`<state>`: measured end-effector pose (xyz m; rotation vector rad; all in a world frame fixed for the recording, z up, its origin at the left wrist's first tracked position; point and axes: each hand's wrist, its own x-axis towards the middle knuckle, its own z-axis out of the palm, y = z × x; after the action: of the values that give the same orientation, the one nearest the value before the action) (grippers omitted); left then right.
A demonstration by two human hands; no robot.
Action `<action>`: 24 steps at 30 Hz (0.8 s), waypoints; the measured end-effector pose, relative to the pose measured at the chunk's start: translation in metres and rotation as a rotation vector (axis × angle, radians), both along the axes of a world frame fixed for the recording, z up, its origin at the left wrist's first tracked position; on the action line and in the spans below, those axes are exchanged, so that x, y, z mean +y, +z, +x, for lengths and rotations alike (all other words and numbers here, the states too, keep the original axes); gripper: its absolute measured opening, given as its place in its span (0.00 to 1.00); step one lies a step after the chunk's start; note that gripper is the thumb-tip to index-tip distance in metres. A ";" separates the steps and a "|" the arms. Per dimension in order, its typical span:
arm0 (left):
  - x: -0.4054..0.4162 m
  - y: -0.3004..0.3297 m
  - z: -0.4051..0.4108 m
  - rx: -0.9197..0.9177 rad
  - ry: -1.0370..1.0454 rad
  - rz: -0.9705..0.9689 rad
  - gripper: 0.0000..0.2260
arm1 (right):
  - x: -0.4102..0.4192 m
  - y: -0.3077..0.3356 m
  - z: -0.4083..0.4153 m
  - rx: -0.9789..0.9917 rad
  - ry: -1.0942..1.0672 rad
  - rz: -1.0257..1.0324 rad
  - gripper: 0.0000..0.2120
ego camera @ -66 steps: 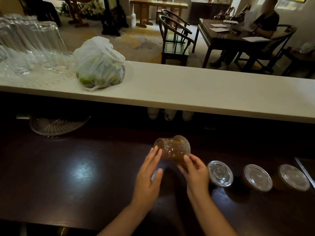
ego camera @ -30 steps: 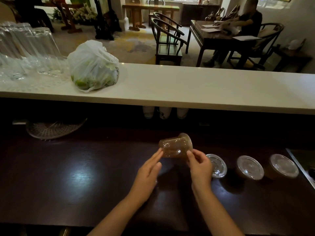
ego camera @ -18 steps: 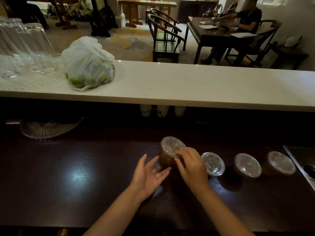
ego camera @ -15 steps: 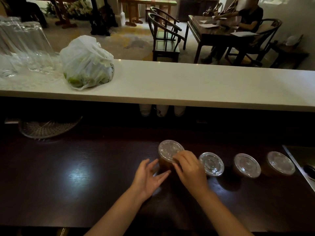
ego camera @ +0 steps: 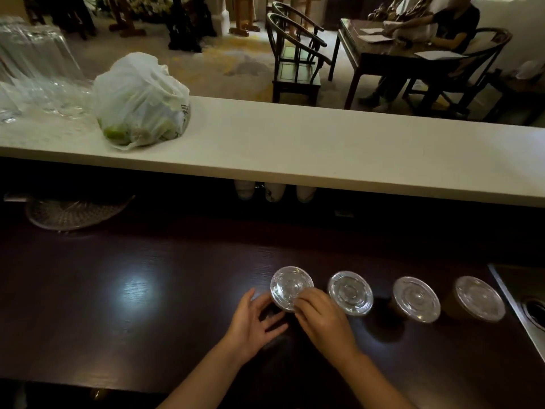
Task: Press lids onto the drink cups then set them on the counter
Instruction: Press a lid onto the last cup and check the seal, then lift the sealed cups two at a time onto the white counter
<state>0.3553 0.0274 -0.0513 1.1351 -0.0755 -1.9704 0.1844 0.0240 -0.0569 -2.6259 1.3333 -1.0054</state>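
- Four lidded drink cups stand in a row on the dark desk (ego camera: 147,305), low and right of centre in the frame.
- The leftmost cup (ego camera: 290,287) sits upright with both hands at it: the right hand (ego camera: 323,318) has its fingertips on the lid's near rim, and the left hand (ego camera: 253,323), fingers spread, rests beside the cup's left wall, not closed on it.
- The other three cups (ego camera: 415,299) stand untouched to the right.
- Judged from this, capping looks nearly finished; no unlidded cup shows.
- A plastic bag (ego camera: 141,101) at upper left carries small print, too small to read.
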 end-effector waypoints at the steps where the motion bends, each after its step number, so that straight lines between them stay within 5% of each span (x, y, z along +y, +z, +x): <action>1: 0.001 -0.003 -0.003 -0.061 -0.012 -0.022 0.20 | 0.002 -0.002 -0.002 0.011 -0.002 -0.007 0.07; 6: 0.006 -0.002 -0.014 -0.392 -0.058 -0.187 0.09 | 0.012 -0.018 -0.010 0.140 -0.018 0.058 0.23; 9: 0.006 -0.006 -0.021 -0.605 -0.092 -0.368 0.10 | 0.017 -0.017 -0.016 0.129 -0.022 0.108 0.28; 13: 0.011 -0.025 -0.020 -0.863 -0.129 -0.527 0.36 | 0.022 -0.007 -0.035 0.024 -0.161 0.046 0.23; 16: 0.015 -0.026 -0.019 -1.218 -0.231 -0.723 0.48 | 0.018 -0.008 -0.057 -0.020 -0.343 0.095 0.30; 19: 0.012 -0.019 -0.025 -1.450 -0.299 -0.930 0.46 | 0.014 -0.016 -0.073 -0.003 -0.379 0.203 0.40; 24: 0.000 -0.026 -0.025 -1.530 -0.342 -1.048 0.36 | 0.008 -0.027 -0.082 -0.050 -0.383 0.293 0.41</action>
<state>0.3304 0.0274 -0.0769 1.5517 -1.8794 -0.5599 0.1021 0.0318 -0.0836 -2.1679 1.8547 -0.8203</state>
